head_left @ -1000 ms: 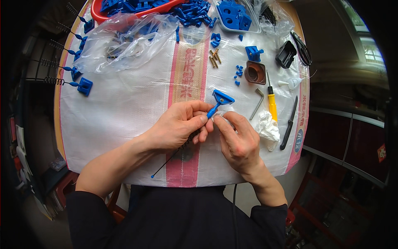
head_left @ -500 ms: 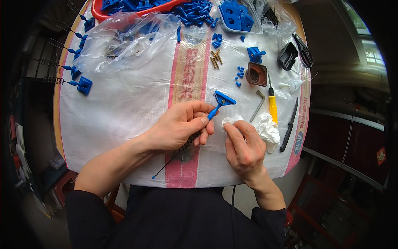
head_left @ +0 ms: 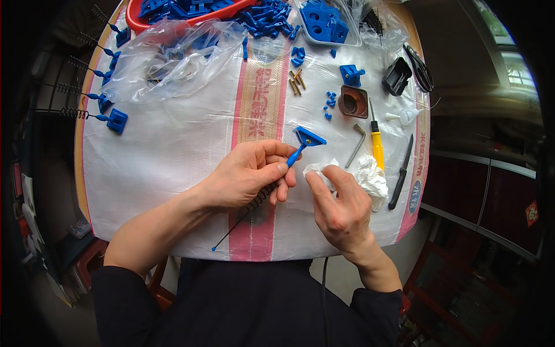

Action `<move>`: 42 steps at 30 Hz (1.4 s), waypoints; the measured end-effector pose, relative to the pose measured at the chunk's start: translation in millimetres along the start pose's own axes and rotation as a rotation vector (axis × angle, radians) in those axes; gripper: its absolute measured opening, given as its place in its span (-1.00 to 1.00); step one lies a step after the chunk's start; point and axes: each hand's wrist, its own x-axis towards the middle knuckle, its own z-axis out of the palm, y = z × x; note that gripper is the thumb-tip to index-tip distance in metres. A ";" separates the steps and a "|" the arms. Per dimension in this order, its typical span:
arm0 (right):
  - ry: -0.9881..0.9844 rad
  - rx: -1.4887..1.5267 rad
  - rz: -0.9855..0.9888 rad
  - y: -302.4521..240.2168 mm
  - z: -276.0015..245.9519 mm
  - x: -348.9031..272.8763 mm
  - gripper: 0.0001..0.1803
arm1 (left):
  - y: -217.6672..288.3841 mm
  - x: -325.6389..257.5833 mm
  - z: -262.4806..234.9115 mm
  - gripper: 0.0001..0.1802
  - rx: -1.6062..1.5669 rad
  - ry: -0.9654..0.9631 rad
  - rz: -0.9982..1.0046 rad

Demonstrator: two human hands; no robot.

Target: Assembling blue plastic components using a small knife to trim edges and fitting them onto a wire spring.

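Observation:
Between thumb and fingers, my left hand grips a blue plastic piece with a flat triangular head and a narrow neck. A black coiled spring trails from the neck under the hand, and its straight wire ends in a small blue tip. To the right, my right hand is closed on a white tissue, apart from the blue piece. A second crumpled tissue lies just beyond the right knuckles. Beside it are a yellow-handled screwdriver and a hex key.
A knife lies at the right. Farther back are a brown cup, brass screws, a clear tub of blue parts and a red basin. A plastic bag and finished-looking spring pieces occupy the left.
My right hand has shifted slightly toward me, and more of its tissue shows. The left hand keeps its hold on the blue piece. The whole view has moved a little.

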 end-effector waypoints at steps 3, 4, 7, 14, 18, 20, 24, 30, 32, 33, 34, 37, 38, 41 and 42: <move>-0.092 -0.018 0.119 0.4 -18.6 -13.4 -0.70 | -0.5 0.3 -1.1 -0.69 -0.012 0.002 -0.012; -0.128 -0.024 0.150 0.5 -27.1 -11.2 -0.71 | -0.9 0.0 -1.8 -0.69 -0.021 -0.003 -0.016; -0.019 0.030 0.136 6.4 -49.1 2.7 -0.70 | 3.0 -2.0 -0.5 -0.64 -0.028 -0.007 -0.051; -0.264 0.841 0.184 37.7 -39.1 59.6 -0.57 | 13.2 -9.5 -6.0 -0.77 -0.146 -0.186 -0.095; -0.379 1.115 0.249 48.5 -26.1 49.5 -0.62 | 15.0 -5.6 -17.5 -0.79 -0.340 -0.334 -0.071; -0.348 1.260 0.309 44.8 -23.1 44.7 -0.56 | 14.7 -4.8 -19.9 -0.77 -0.453 -0.354 -0.029; -0.248 1.405 0.401 32.7 -12.1 41.2 -0.47 | 11.9 -3.3 -21.8 -0.66 -0.447 -0.284 0.186; -0.076 1.370 0.318 16.5 7.7 36.4 -0.44 | 12.6 -7.4 -4.6 -0.63 0.103 0.073 0.312; -0.060 1.307 0.308 13.6 7.6 36.9 -0.44 | 9.2 -5.0 -7.5 -0.62 0.102 0.050 0.373; -0.050 1.305 0.296 11.9 8.7 37.6 -0.44 | 7.9 -4.3 -8.8 -0.61 0.102 0.038 0.404; -0.039 1.302 0.284 10.3 9.7 38.0 -0.45 | 7.8 -4.8 -9.7 -0.61 0.109 0.039 0.398; -0.019 1.152 0.264 10.2 10.3 36.2 -0.44 | 8.4 -4.7 -8.6 -0.62 0.118 0.048 0.385; -0.014 1.102 0.250 10.2 11.0 36.0 -0.43 | 9.2 -4.8 -5.7 -0.62 0.116 0.064 0.386; 0.044 0.947 0.187 7.1 13.0 38.8 -0.44 | 6.7 -3.0 -3.8 -0.66 0.128 0.104 0.393; 0.054 0.883 0.157 4.9 12.2 40.5 -0.44 | 5.7 -3.0 -4.3 -0.67 0.135 0.117 0.396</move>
